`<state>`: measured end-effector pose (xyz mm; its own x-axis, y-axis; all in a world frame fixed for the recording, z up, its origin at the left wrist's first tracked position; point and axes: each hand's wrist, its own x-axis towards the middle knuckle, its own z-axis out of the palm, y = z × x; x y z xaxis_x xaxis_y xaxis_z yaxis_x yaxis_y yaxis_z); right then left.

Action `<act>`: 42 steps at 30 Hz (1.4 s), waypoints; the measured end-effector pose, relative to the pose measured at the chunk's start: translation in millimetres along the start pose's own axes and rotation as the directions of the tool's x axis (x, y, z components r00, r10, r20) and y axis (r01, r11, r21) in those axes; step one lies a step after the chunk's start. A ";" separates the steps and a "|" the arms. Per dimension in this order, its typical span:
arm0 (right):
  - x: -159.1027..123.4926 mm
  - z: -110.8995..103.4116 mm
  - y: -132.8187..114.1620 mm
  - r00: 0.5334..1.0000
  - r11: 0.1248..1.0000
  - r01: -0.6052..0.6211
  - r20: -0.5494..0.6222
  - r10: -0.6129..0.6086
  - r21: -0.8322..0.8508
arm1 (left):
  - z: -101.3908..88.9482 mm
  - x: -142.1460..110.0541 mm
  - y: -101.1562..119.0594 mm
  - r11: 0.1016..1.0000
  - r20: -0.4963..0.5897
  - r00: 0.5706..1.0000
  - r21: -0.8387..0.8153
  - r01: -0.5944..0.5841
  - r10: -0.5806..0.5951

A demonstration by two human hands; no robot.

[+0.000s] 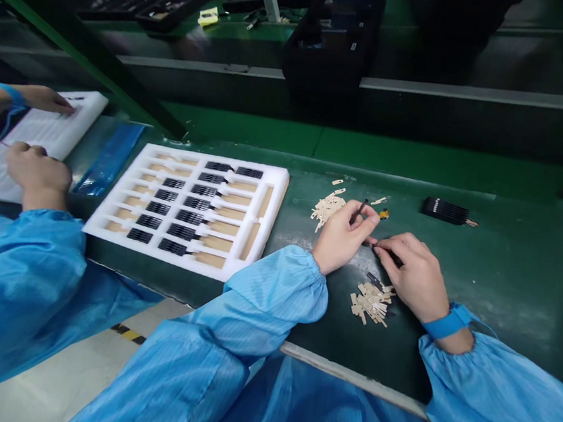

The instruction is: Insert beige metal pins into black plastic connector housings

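My left hand (342,234) pinches a thin black strip (358,212) between thumb and fingers, over the green mat. Just past its fingertips shows a small yellow-and-black piece (384,214); whether it joins the strip I cannot tell. Close beside it, my right hand (413,272) is closed, fingertips together, on something small and dark that I cannot make out. A pile of small beige tabs (328,209) lies behind my left hand. Another pile of beige tabs (371,304), with a small black piece (375,281) at its top, lies between my hands and the front edge.
A white foam tray (271,220) with black strips in its slots stands to the left. A bundle of black strips (445,211) lies at right. At far left, a co-worker's hands (38,175) are over another white tray (82,126). A green post (137,98) rises behind the foam tray.
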<state>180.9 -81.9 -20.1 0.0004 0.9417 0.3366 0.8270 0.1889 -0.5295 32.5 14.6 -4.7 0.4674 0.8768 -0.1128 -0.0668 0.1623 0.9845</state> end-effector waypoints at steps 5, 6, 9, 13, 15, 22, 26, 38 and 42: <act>3.7 -8.9 0.5 0.948 0.966 -0.217 -0.205 0.243 0.141 | 9.0 -12.1 -2.0 0.957 0.235 0.958 -0.199 0.212 -0.163; 4.1 -10.3 0.5 0.927 0.960 -0.241 -0.258 0.270 0.142 | 9.1 -12.4 -3.3 0.939 0.297 0.935 -0.221 0.264 -0.193; 3.9 -11.3 -1.2 0.918 0.967 -0.225 -0.305 0.252 0.119 | 2.6 -5.0 -7.6 0.947 0.264 0.945 -0.201 0.251 -0.195; 3.8 -10.4 -4.8 0.924 0.967 -0.199 -0.300 0.239 0.158 | -12.7 11.0 -6.8 0.996 -0.153 0.987 0.079 -0.043 0.054; 5.0 -11.6 -5.6 0.903 0.940 -0.240 -0.300 0.308 0.243 | -16.4 12.2 -4.0 0.961 -0.184 0.967 0.248 -0.126 0.174; 10.1 -25.4 -6.4 0.848 0.649 -0.472 0.106 0.519 0.597 | -21.9 -1.1 -10.8 0.358 0.343 0.703 0.675 -0.646 0.623; 10.9 -30.1 -9.8 0.826 0.583 -0.531 0.224 0.517 0.615 | -25.2 -0.9 -15.2 0.250 0.423 0.648 0.680 -0.689 0.633; 7.6 -23.6 0.4 0.780 0.587 -0.431 -0.044 0.624 0.685 | -10.0 -3.7 -0.5 0.981 0.376 0.910 0.147 0.125 -0.173; 4.4 -19.4 -1.7 0.806 0.678 -0.413 -0.104 0.583 0.608 | -9.1 -1.9 -1.5 0.955 0.403 0.875 -0.008 0.295 -0.267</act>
<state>190.4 -83.5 -2.6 0.5412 0.8398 0.0429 0.2189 -0.0914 -0.9715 23.6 16.8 -7.2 0.7823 0.5418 -0.3073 0.0669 0.4174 0.9062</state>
